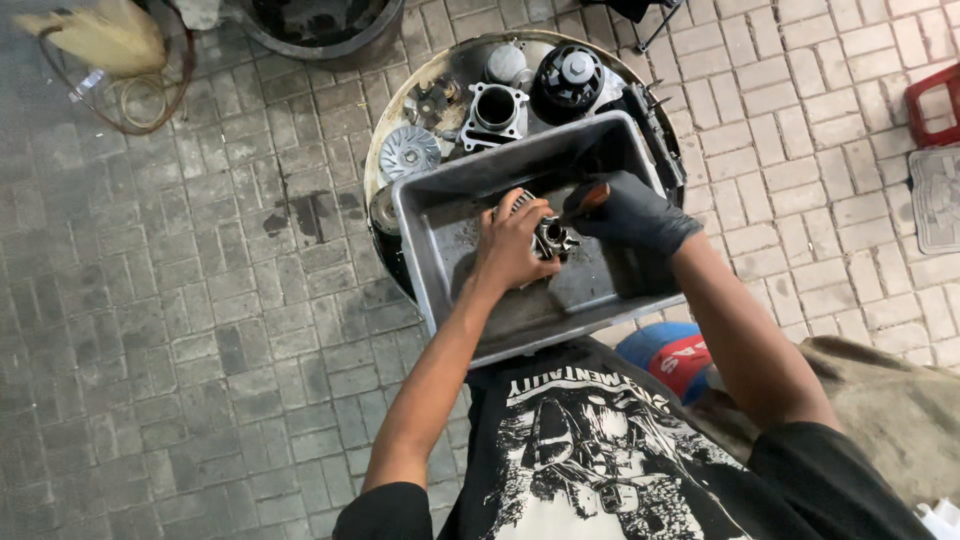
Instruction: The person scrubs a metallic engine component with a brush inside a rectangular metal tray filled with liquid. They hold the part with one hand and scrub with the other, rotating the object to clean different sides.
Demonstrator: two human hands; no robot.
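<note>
The bare left hand [512, 245] gripped a small metal engine part [551, 237] over the grey metal tray [440, 225], fingers wrapped round it. The gloved right hand [630, 213] pinched an orange-handled tool [585, 200]; steadying the part firmly probably mattered most.

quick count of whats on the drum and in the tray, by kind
Metal tray: 1
Small metal engine part in the tray, held by the bare left hand: 1
Brush with an orange handle, in the gloved right hand: 1
Cylinder block on the drum: 1
Finned pulley disc: 1
Black round fan cover: 1
Total: 6; smaller bits behind are too unclear to count.
</note>
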